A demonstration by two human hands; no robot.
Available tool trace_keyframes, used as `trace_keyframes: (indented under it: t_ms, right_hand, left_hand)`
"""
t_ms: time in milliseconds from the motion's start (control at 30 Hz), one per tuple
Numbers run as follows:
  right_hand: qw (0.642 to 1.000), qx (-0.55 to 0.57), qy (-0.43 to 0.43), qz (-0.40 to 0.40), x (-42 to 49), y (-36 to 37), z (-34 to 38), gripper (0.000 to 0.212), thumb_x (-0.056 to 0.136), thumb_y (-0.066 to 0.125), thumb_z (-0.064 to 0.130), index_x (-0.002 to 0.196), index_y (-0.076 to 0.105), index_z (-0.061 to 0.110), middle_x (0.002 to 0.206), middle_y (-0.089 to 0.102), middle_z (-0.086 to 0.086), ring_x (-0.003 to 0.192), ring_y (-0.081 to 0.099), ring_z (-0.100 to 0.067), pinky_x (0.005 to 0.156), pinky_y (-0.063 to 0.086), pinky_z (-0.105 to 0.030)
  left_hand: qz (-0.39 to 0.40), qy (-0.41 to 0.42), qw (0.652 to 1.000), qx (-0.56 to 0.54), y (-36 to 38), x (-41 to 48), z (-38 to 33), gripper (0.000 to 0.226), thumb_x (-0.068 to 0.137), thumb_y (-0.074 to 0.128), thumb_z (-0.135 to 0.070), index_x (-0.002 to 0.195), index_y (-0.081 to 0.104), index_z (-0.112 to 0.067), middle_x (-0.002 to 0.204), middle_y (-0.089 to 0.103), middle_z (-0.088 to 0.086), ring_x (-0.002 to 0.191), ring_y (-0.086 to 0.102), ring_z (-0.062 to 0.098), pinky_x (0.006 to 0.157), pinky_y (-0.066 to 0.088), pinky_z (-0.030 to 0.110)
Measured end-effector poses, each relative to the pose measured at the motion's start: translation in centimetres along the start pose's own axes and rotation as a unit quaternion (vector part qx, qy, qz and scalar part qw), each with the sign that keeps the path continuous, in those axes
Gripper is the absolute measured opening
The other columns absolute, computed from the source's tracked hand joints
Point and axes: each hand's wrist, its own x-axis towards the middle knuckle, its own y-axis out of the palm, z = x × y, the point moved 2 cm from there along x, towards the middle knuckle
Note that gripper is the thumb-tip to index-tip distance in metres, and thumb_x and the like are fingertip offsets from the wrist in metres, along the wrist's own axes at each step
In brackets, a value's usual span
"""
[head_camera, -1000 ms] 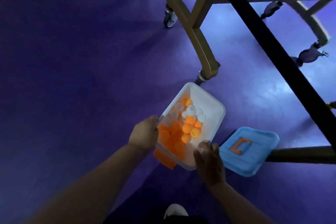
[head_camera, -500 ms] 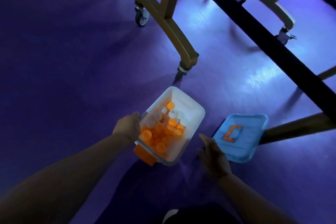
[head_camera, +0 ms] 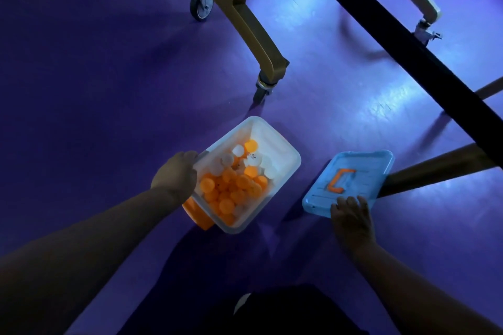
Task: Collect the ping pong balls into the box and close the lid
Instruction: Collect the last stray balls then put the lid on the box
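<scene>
A clear plastic box (head_camera: 283, 149) with an orange clasp sits on the purple floor, open on top. It holds several orange and white ping pong balls (head_camera: 234, 182). My left hand (head_camera: 175, 177) grips the box's left rim. To the right of the box lies the light blue lid (head_camera: 362, 171) with an orange handle, flat on the floor. My right hand (head_camera: 352, 219) rests on the lid's near edge, its fingers curling over that edge.
A table's wheeled metal leg (head_camera: 253, 35) stands just behind the box. A dark bar (head_camera: 402, 41) crosses diagonally at the upper right, with another leg (head_camera: 435, 168) beside the lid. Purple floor (head_camera: 95, 90) spreads to the left.
My right hand left the box's near corner and moved right onto the lid's near edge. My left hand stayed on the box rim. The view shifted towards the table legs.
</scene>
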Motion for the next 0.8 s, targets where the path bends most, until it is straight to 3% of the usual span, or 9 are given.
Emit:
trace_keyframes:
  t_ms: [67, 133, 233, 333, 433, 567, 667, 800]
  right_hand:
    - [0.999, -0.003, -0.009, -0.031, 0.5, -1.1, -0.1, 0.005, 0.059, 0.064, 0.005, 0.063, 0.062, 0.008, 0.070, 0.062, -0.015, 0.066, 0.056, -0.033, 0.069, 0.031, -0.041]
    - [0.996, 0.012, 0.003, -0.084, 0.9, -1.7, -0.1, 0.011, 0.068, 0.052, 0.001, 0.064, 0.060, 0.008, 0.074, 0.063, -0.017, 0.067, 0.054, -0.033, 0.064, 0.029, -0.040]
    - [0.984, 0.071, 0.076, -0.143, 1.8, -2.8, 0.2, 0.010, 0.073, 0.053, 0.013, 0.074, 0.062, 0.008, 0.078, 0.059, -0.014, 0.077, 0.045, -0.031, 0.066, 0.030, -0.041]
    - [0.963, 0.151, 0.139, -0.175, 2.3, -4.5, 1.7, 0.029, 0.073, 0.048, 0.030, 0.086, 0.066, 0.012, 0.082, 0.059, -0.011, 0.085, 0.042, -0.029, 0.073, 0.030, -0.042]
    - [0.939, 0.204, 0.183, -0.207, 2.2, -6.1, 3.4, 0.033, 0.073, 0.048, 0.033, 0.091, 0.068, 0.012, 0.086, 0.060, -0.011, 0.084, 0.051, -0.033, 0.072, 0.036, -0.042]
    - [0.906, 0.243, 0.228, -0.260, 2.8, -7.6, 4.7, 0.031, 0.073, 0.054, 0.028, 0.090, 0.068, 0.006, 0.083, 0.061, -0.018, 0.079, 0.056, -0.039, 0.066, 0.040, -0.041]
    - [0.901, 0.282, 0.208, -0.255, 3.8, -8.7, 6.8, 0.035, 0.077, 0.051, 0.033, 0.092, 0.067, 0.006, 0.085, 0.059, -0.018, 0.086, 0.054, -0.037, 0.073, 0.035, -0.042]
    - [0.898, 0.356, 0.081, -0.245, 5.2, -10.2, 11.7, 0.032, 0.073, 0.053, 0.036, 0.088, 0.068, 0.012, 0.085, 0.063, -0.010, 0.089, 0.049, -0.028, 0.078, 0.034, -0.038]
  left_hand:
    - [-0.007, -0.028, 1.000, -0.004, 0.1, -0.6, -0.1, 0.006, 0.088, 0.047, -0.011, 0.091, 0.049, -0.016, 0.087, 0.055, 0.004, 0.068, 0.052, 0.016, 0.053, 0.035, 0.026]
    - [0.002, -0.083, 0.997, -0.011, -0.3, -1.2, 0.0, 0.002, 0.092, 0.046, -0.015, 0.093, 0.046, -0.013, 0.086, 0.054, 0.005, 0.066, 0.052, 0.016, 0.051, 0.035, 0.026]
    - [0.065, -0.095, 0.993, 0.039, -0.4, -1.5, 0.1, 0.011, 0.097, 0.042, -0.019, 0.094, 0.048, -0.009, 0.092, 0.058, 0.008, 0.063, 0.051, 0.012, 0.052, 0.038, 0.024]
    - [0.073, -0.140, 0.987, -0.035, -0.6, -1.2, 0.4, 0.017, 0.096, 0.044, -0.018, 0.091, 0.051, -0.003, 0.079, 0.062, 0.012, 0.067, 0.060, 0.023, 0.061, 0.050, 0.035]
    - [0.062, -0.174, 0.977, -0.108, -1.1, -1.0, 0.9, 0.020, 0.095, 0.044, -0.017, 0.088, 0.051, 0.001, 0.080, 0.064, 0.016, 0.072, 0.063, 0.030, 0.073, 0.055, 0.042]
    - [0.042, -0.179, 0.973, -0.138, -1.7, -1.5, 1.0, 0.017, 0.096, 0.045, -0.019, 0.097, 0.051, -0.003, 0.091, 0.061, 0.012, 0.080, 0.062, 0.026, 0.066, 0.052, 0.037]
    - [0.016, -0.207, 0.963, -0.170, -1.5, -1.7, 1.1, 0.022, 0.097, 0.045, -0.023, 0.100, 0.053, -0.003, 0.094, 0.060, 0.012, 0.081, 0.060, 0.023, 0.064, 0.050, 0.033]
    - [-0.048, -0.252, 0.935, -0.244, -1.4, -1.8, 1.7, 0.025, 0.095, 0.049, -0.024, 0.106, 0.057, -0.002, 0.097, 0.066, 0.014, 0.088, 0.065, 0.028, 0.072, 0.054, 0.038]
